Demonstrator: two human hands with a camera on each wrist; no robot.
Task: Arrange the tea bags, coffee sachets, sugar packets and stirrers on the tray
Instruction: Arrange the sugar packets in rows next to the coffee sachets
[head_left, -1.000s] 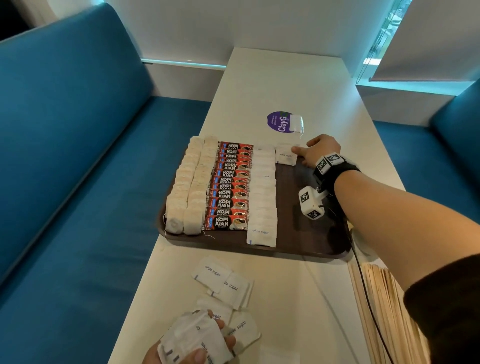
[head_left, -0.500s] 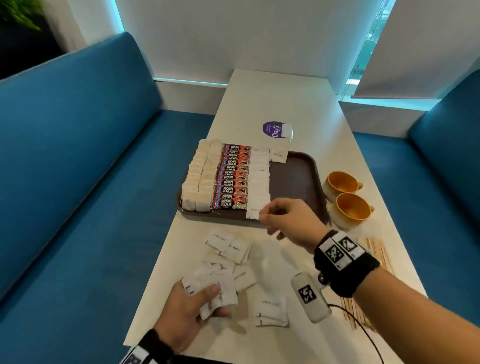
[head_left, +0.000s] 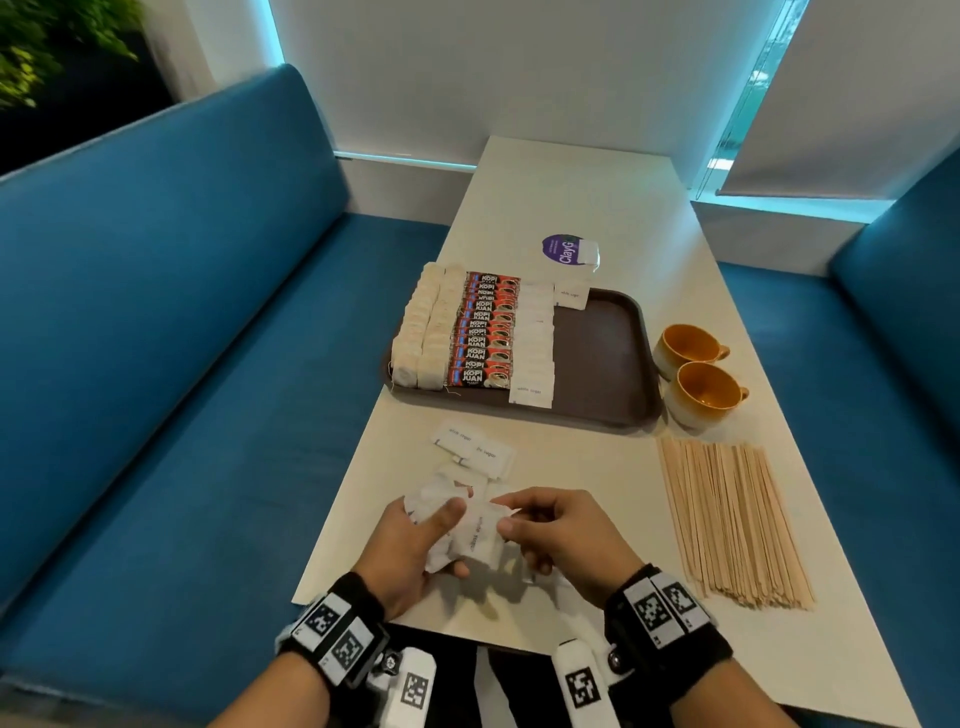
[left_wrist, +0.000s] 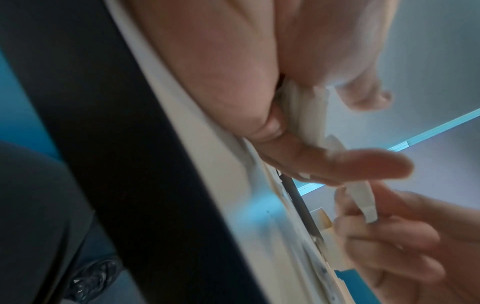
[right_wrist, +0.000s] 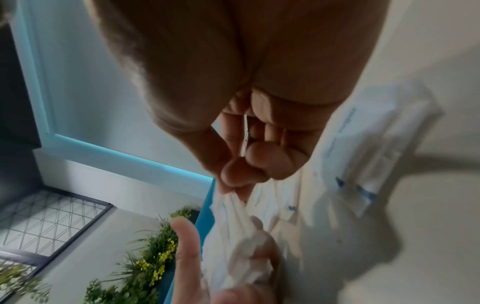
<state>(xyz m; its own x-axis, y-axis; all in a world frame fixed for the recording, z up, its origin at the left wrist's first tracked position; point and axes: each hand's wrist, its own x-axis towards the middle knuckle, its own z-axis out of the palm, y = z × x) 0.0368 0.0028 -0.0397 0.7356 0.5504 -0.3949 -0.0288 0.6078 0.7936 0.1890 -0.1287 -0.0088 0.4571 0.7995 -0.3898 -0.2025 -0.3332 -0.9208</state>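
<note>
Cups (head_left: 696, 376) right of the tray (head_left: 608, 358); stirrers (head_left: 727, 519) before them, loose packets (head_left: 475, 457) before tray

Tray (head_left: 608, 353): dark brown plastic, matt, faintly textured. Sugar packets (head_left: 532, 338): white paper, matt, crinkled in left hand (head_left: 410, 545). Coffee sachets (head_left: 483, 332): glossy printed foil. Tea bags (head_left: 423, 332): soft porous paper. Stirrers (head_left: 727, 514): pale bare wood. Cups (head_left: 696, 379): glazed ceramic, shiny. Table (head_left: 571, 187): smooth off-white laminate. Bench (head_left: 171, 322): blue woven cloth.

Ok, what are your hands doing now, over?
Left hand holds bunched white paper sugar packets. Right hand pinches one packet. Brown plastic tray half filled, path clear.
</note>
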